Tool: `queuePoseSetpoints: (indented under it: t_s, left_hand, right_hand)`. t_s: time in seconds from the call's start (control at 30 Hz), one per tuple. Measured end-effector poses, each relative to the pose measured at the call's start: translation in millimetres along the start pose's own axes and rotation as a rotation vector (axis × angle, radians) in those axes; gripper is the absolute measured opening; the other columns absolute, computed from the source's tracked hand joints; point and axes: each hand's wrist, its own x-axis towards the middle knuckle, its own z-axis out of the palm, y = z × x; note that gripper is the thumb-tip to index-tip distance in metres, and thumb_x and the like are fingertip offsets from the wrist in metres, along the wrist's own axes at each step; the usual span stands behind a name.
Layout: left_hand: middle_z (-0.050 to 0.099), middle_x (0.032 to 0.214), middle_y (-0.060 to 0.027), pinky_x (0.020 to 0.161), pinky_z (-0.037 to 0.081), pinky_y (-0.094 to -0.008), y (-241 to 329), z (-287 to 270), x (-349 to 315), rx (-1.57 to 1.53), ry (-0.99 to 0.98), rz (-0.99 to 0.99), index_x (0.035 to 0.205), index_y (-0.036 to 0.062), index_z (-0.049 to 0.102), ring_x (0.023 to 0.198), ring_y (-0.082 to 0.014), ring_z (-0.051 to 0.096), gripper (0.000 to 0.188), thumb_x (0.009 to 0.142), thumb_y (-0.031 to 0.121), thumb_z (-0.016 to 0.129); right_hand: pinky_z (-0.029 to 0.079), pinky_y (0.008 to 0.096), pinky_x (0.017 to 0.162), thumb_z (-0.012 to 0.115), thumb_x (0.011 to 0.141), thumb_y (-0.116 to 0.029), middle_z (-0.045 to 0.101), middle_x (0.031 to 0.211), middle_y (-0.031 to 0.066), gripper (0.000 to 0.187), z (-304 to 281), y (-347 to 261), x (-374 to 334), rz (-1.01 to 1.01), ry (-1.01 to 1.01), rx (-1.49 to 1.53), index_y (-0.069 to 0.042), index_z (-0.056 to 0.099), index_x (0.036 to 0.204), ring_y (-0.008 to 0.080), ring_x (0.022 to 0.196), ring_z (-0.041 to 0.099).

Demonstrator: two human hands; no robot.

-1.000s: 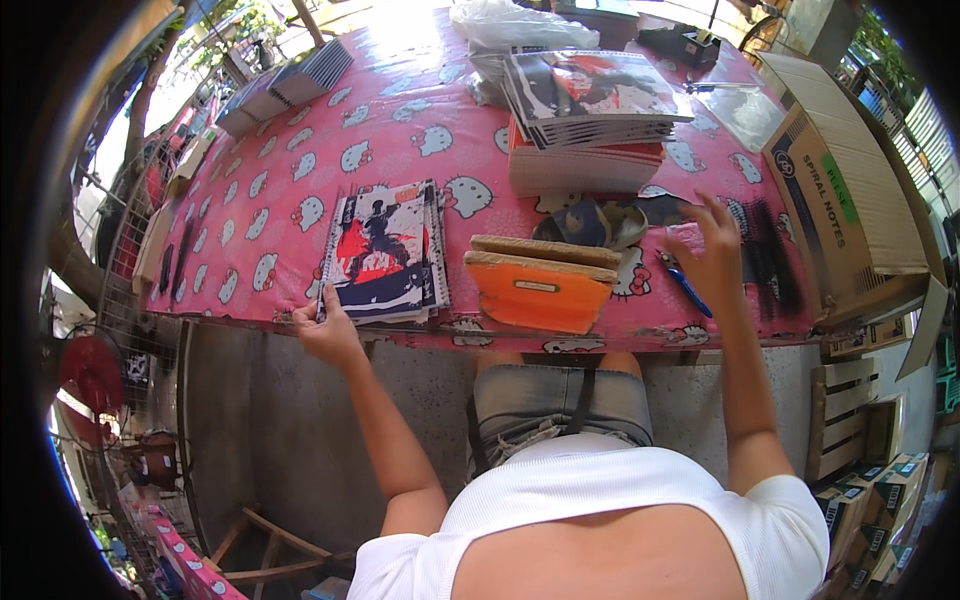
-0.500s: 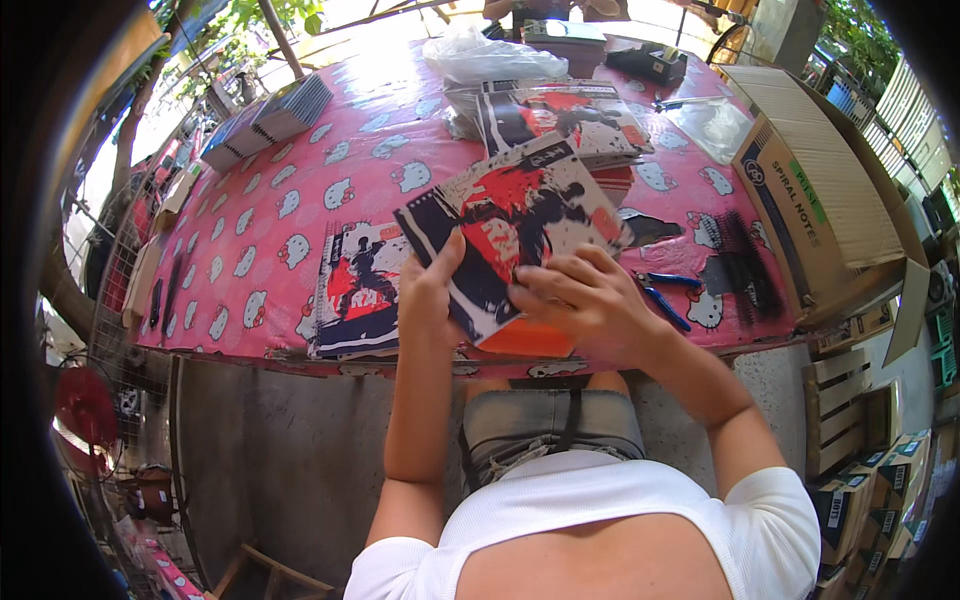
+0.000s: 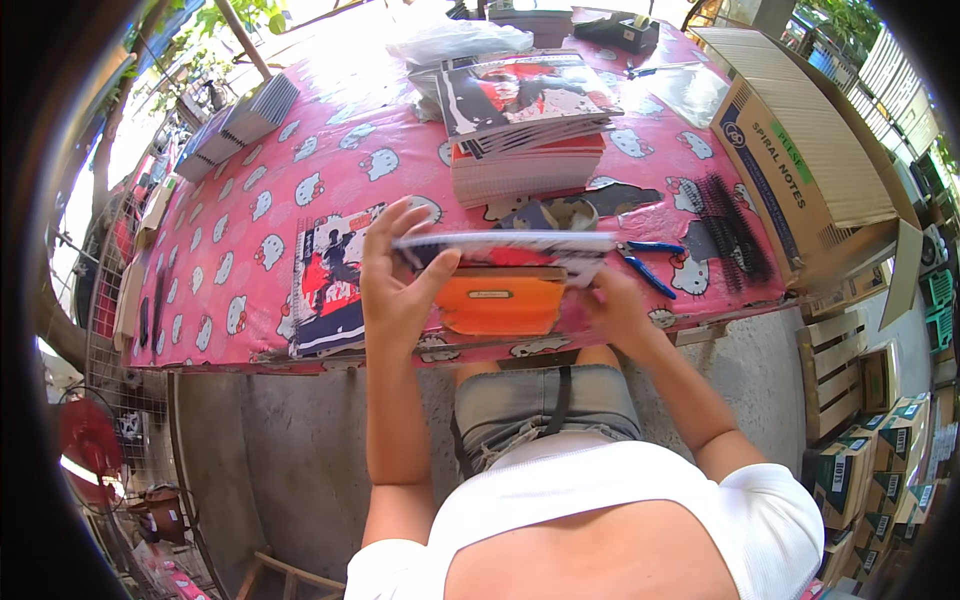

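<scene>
Above the near edge of the surface, a notebook is held edge-on between both hands, so that only its thin white side and a strip of dark cover are seen. The left hand is closed on the notebook's left end: the thumb is pressed up against the underside, and the fingers are curled over the top, spread a little apart. The right hand is closed on the right end, with its fingers mostly hidden behind the notebook, so how far they are spread cannot be told. Just below the notebook, an orange pouch is seen lying at the edge of the surface, between the two hands. To the left of the left hand, a low pile of covers printed in red, black and white is laid flat. Beyond the notebook, a taller stack of notebooks is set near the middle of the surface. Blue-handled pliers are lying just beside the right hand, and black binding combs are spread farther right. A cardboard box is placed at the right end.
</scene>
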Motion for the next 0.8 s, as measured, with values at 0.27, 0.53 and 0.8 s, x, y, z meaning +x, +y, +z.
queuePoseSetpoints:
  t_s: [0.27,0.53,0.8]
  left_hand:
    - [0.037,0.139,-0.0181,0.107,0.030,-0.0324,-61.3,10.5,-43.6,0.032,0.223,-0.140,0.140,-0.0055,0.022,0.127,-0.0241,0.039,0.096,0.065,-0.003,0.080]
    - [0.030,0.146,-0.0150,0.112,0.014,-0.0434,12.8,49.1,-22.9,0.395,0.244,0.444,0.142,0.0055,0.032,0.139,-0.0279,0.023,0.081,0.075,0.017,0.077]
    - [0.047,0.132,-0.0134,0.109,0.009,-0.0575,5.6,87.7,-16.9,1.048,-0.398,0.508,0.132,0.0127,0.049,0.123,-0.0294,0.043,0.052,0.085,0.032,0.061]
  right_hand:
    - [0.045,0.0333,0.090,0.076,0.075,-0.022,0.060,0.116,0.0214,0.067,12.7,-22.2,-23.7,-0.033,0.147,0.074,0.000,0.047,0.131,0.0336,0.110,0.058]
    - [0.048,0.0451,0.076,0.069,0.077,-0.017,0.063,0.091,0.0196,0.020,-167.5,138.4,72.2,0.289,0.243,-1.050,-0.004,0.068,0.092,0.0370,0.085,0.061]
    - [0.049,0.0419,0.074,0.055,0.078,0.002,0.061,0.090,0.0197,0.025,-177.9,121.2,84.4,-0.004,0.346,-0.978,-0.004,0.066,0.100,0.0359,0.084,0.061]
